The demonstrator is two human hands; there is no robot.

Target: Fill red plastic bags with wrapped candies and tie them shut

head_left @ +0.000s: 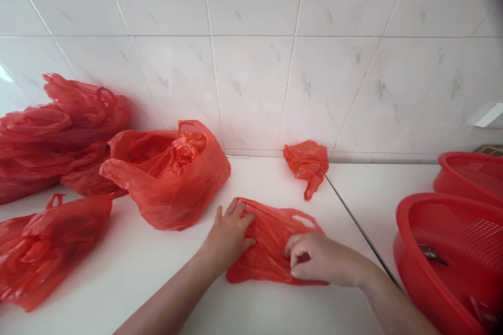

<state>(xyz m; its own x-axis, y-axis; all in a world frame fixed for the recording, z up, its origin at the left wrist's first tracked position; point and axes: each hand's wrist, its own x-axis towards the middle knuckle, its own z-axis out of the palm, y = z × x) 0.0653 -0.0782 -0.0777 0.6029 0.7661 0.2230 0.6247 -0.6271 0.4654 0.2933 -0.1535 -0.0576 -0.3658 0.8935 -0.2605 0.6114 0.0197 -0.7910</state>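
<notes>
A flat red plastic bag (271,238) lies on the white counter (251,309) in front of me. My left hand (228,235) rests on its left side with the fingers laid flat on the plastic. My right hand (318,259) sits on its right lower part, fingers curled and pinching the plastic. One handle loop of the bag shows just above my right hand.
An open red bag stuffed with more bags (168,175) stands left of centre. More red bags lie piled at far left (58,131) and front left (47,246). A small knotted red bag (307,163) sits by the tiled wall. Two red colanders (451,251) stand at right.
</notes>
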